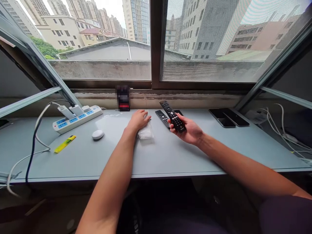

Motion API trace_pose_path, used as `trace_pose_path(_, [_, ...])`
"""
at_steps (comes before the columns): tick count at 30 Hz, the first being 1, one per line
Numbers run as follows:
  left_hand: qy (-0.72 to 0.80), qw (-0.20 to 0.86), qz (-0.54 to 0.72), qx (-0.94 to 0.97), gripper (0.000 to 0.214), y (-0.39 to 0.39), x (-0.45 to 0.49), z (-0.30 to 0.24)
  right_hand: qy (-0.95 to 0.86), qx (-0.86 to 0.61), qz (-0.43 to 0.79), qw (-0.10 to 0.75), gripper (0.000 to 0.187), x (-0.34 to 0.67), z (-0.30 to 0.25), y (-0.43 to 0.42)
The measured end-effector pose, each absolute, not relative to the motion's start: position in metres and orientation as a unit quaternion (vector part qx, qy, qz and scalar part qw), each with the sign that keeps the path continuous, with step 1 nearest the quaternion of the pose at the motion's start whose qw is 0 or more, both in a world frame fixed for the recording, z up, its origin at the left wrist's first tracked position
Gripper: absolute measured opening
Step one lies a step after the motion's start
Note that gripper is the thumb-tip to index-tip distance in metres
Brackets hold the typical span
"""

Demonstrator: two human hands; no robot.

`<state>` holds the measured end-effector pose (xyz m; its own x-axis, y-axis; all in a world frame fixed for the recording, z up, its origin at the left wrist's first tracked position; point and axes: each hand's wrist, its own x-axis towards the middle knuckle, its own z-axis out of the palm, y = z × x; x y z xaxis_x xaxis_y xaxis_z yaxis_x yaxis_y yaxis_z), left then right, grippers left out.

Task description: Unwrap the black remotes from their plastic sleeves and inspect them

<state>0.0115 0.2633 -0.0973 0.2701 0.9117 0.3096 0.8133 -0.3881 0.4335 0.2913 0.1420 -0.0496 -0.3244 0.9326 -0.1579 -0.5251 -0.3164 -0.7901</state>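
Note:
A black remote control [173, 117] with many small buttons is held in my right hand [191, 130], tilted up and off the table, its keys facing me. Behind it, another black remote control [161, 117] lies on the table, partly covered. A dark object also shows in part behind my right fingers; I cannot make out what it is. My left hand [139, 119] rests on the table with its fingers stretched out, at the far end of a stack of clear plastic bags [145, 132]. Its palm hides part of the stack.
Two black phones [223, 117] lie at the right. On the left are a white power strip [78, 119] with plugs and cables, a yellow box cutter [65, 144] and a round white object [97, 134]. A dark box [123, 98] stands against the window wall.

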Motion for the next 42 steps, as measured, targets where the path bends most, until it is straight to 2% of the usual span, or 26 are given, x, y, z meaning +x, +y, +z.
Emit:
trace_pose_path(6, [0.552, 0.092, 0.226, 0.797, 0.046, 0.265, 0.007, -0.096, -0.397, -0.286, 0.713, 0.502, 0.029, 0.289, -0.049, 0.137])
trace_pose_path(9, [0.558, 0.095, 0.223, 0.794, 0.047, 0.268, 0.004, -0.098, -0.431, -0.299, 0.680, 0.512, 0.035, 0.288, -0.052, 0.137])
trace_pose_path(14, [0.564, 0.087, 0.252, 0.782, 0.039, 0.273, 0.001, -0.105, -0.551, -0.341, 0.529, 0.549, 0.049, 0.288, -0.050, 0.128])
trace_pose_path(21, [0.563, 0.090, 0.252, 0.782, 0.037, 0.273, 0.000, -0.108, -0.668, -0.380, 0.351, 0.535, 0.045, 0.291, -0.051, 0.125])
trace_pose_path(23, [0.564, 0.087, 0.246, 0.783, 0.039, 0.272, 0.000, -0.107, -0.655, -0.397, 0.365, 0.529, 0.050, 0.292, -0.053, 0.128])
trace_pose_path(29, [0.563, 0.067, 0.239, 0.788, 0.040, 0.274, 0.000, -0.108, -0.525, -0.358, 0.602, 0.483, 0.047, 0.288, -0.055, 0.133])
trace_pose_path(32, [0.568, 0.060, 0.241, 0.785, 0.042, 0.275, 0.001, -0.109, -0.520, -0.341, 0.615, 0.484, 0.042, 0.288, -0.055, 0.134])
trace_pose_path(36, [0.576, 0.056, 0.241, 0.779, 0.045, 0.273, 0.002, -0.108, -0.599, -0.332, 0.513, 0.518, 0.033, 0.290, -0.057, 0.133])
trace_pose_path(40, [0.580, 0.040, 0.227, 0.782, 0.046, 0.272, 0.002, -0.107, -0.730, -0.301, 0.292, 0.541, 0.008, 0.292, -0.061, 0.136])
trace_pose_path(42, [0.580, 0.029, 0.220, 0.784, 0.047, 0.272, 0.002, -0.107, -0.757, -0.289, 0.214, 0.545, 0.010, 0.292, -0.064, 0.138])
